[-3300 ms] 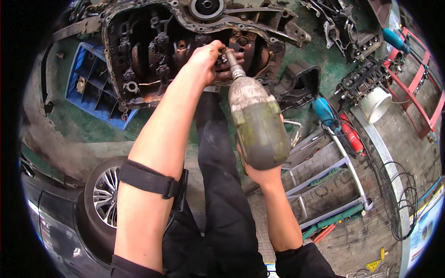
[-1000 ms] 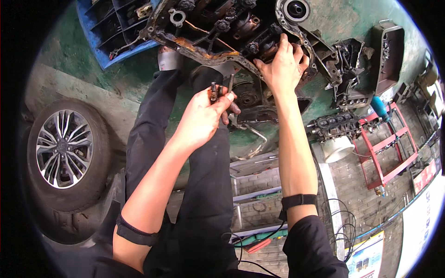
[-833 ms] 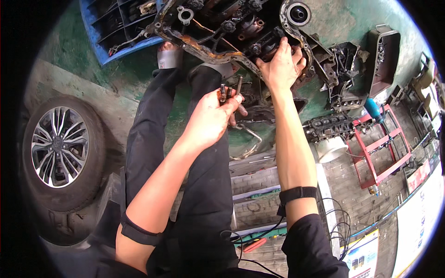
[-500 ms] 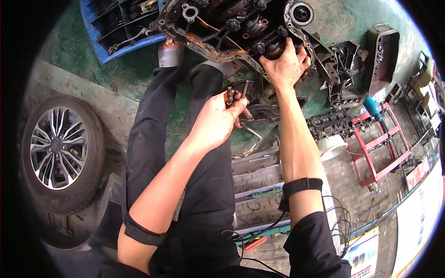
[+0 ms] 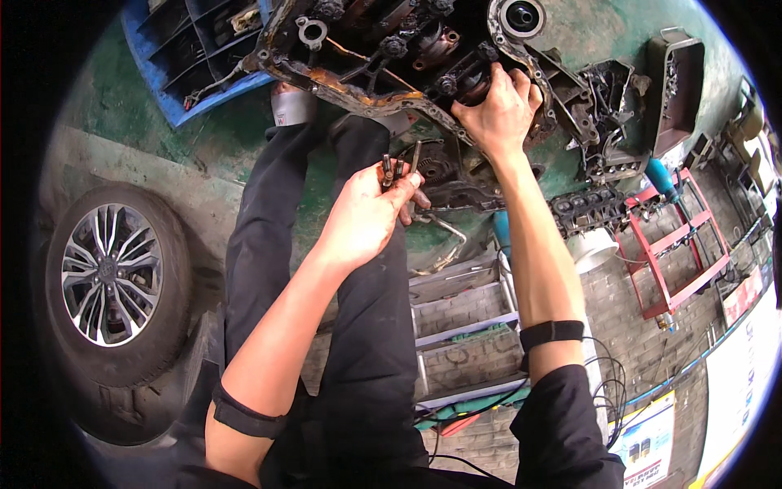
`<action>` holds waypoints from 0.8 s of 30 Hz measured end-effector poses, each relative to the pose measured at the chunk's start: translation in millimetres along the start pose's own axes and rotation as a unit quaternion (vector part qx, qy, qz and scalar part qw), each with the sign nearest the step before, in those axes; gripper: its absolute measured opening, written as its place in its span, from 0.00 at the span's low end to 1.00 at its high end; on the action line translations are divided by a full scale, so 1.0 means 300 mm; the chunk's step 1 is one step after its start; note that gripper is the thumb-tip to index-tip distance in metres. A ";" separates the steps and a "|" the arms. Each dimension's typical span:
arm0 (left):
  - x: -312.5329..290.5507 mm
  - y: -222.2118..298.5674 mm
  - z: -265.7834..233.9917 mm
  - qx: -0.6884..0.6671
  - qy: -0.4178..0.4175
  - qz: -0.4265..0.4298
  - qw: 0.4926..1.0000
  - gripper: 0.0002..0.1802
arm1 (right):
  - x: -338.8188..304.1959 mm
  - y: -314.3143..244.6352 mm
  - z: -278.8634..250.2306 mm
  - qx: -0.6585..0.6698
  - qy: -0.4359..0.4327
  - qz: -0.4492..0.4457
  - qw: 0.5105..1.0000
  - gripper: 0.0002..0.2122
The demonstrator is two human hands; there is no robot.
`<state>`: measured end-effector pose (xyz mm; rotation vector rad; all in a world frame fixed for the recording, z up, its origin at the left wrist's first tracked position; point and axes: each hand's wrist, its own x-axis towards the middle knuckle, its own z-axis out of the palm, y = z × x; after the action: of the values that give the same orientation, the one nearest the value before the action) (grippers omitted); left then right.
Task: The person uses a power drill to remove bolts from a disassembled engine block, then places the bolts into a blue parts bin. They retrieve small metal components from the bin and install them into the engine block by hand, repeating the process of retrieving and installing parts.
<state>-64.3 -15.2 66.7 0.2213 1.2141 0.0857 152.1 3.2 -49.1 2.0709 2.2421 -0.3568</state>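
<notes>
A dirty, oil-stained engine block (image 5: 358, 99) with its inner parts exposed lies at the top. My right hand (image 5: 498, 122) reaches into its right side, the thumb apart and the fingers bent down among the dark parts. The fingertips are partly hidden, so I cannot make out what they grip. My left hand (image 5: 365, 213) is closed around several metal bolts (image 5: 388, 169), held above my leg in front of the block. One longer bolt (image 5: 417, 155) sticks up between thumb and fingers. Below the block, a dark greasy engine cover (image 5: 456, 194) lies on the floor.
A blue divided tray (image 5: 175, 110) sits at upper left, a wheel (image 5: 114, 285) at left. Rightward are greasy metal brackets (image 5: 615, 122), a deep metal pan (image 5: 676, 98), a cylinder head (image 5: 590, 210) and a red metal frame (image 5: 684, 244). Black cables (image 5: 611, 383) loop at lower right.
The view has shifted slightly, so the block and tray appear further left. My left hand with the bolts has moved a little left; my right hand stays in the block.
</notes>
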 end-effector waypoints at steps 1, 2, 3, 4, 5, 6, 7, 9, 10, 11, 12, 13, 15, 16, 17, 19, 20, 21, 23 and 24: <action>0.000 0.005 0.005 0.014 -0.002 -0.003 1.000 0.12 | 0.003 0.007 -0.003 0.006 -0.011 -0.010 1.000 0.37; -0.002 0.010 0.011 0.015 0.000 -0.012 1.000 0.11 | 0.004 0.009 -0.004 0.016 -0.026 -0.007 1.000 0.38; -0.003 0.016 0.015 0.016 0.004 -0.020 1.000 0.10 | 0.002 0.009 -0.008 0.011 -0.028 -0.011 0.999 0.38; 0.000 0.024 0.013 0.014 0.010 -0.017 1.000 0.10 | 0.001 0.007 -0.011 0.004 -0.032 -0.005 0.999 0.38; -0.001 0.033 0.008 0.016 0.013 -0.022 1.000 0.10 | 0.000 -0.002 -0.013 -0.001 -0.043 0.004 0.999 0.38; -0.004 0.037 0.008 0.012 0.013 -0.021 1.000 0.10 | 0.000 -0.014 -0.013 -0.007 -0.069 0.037 0.997 0.37; -0.002 0.039 0.012 0.004 0.012 -0.016 1.000 0.10 | -0.004 -0.021 -0.020 -0.030 -0.040 0.028 0.998 0.37; 0.006 0.041 0.015 -0.010 0.012 -0.009 1.000 0.10 | -0.010 -0.043 -0.030 -0.089 -0.054 0.048 0.993 0.38; 0.006 0.039 0.018 -0.019 0.014 -0.007 1.000 0.10 | -0.010 -0.051 -0.035 -0.100 -0.071 0.070 0.990 0.39; 0.006 0.037 0.020 -0.026 0.019 -0.010 0.999 0.10 | -0.009 -0.062 -0.036 -0.103 -0.073 0.084 0.988 0.39; 0.007 0.035 0.024 -0.017 0.012 -0.008 1.000 0.10 | -0.004 -0.069 -0.037 -0.106 -0.075 0.097 0.987 0.39; 0.008 0.032 0.031 -0.007 0.008 -0.012 1.000 0.10 | -0.001 -0.075 -0.035 -0.110 -0.081 0.112 0.984 0.39; 0.011 0.024 0.046 0.007 0.002 -0.017 1.000 0.10 | 0.008 -0.075 -0.025 -0.093 -0.091 0.118 0.984 0.37; 0.011 0.020 0.055 0.011 0.002 -0.018 1.000 0.11 | 0.012 -0.075 -0.017 -0.096 -0.093 0.122 0.984 0.36; 0.010 0.015 0.061 0.014 0.002 -0.021 1.000 0.11 | 0.011 -0.074 -0.009 -0.098 -0.098 0.128 0.982 0.35; 0.015 0.006 0.063 0.021 -0.011 -0.018 1.000 0.11 | 0.007 -0.062 0.003 -0.087 -0.061 0.121 0.987 0.34; 0.019 0.002 0.062 0.022 -0.018 -0.012 1.000 0.12 | 0.004 -0.057 0.009 -0.080 -0.046 0.119 0.989 0.33; 0.022 -0.002 0.061 0.023 -0.024 -0.007 0.999 0.13 | 0.003 -0.052 0.014 -0.075 -0.039 0.113 0.990 0.33; 0.025 -0.005 0.057 0.036 -0.026 -0.005 0.999 0.13 | 0.003 -0.042 0.019 -0.073 -0.036 0.108 0.991 0.32; 0.024 -0.005 0.057 0.042 -0.028 -0.004 0.999 0.13 | 0.003 -0.039 0.019 -0.065 -0.039 0.106 0.991 0.33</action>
<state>-45.9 -17.5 65.3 0.2905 1.1648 0.0218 139.9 2.1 -53.6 2.1600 1.9226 -0.2633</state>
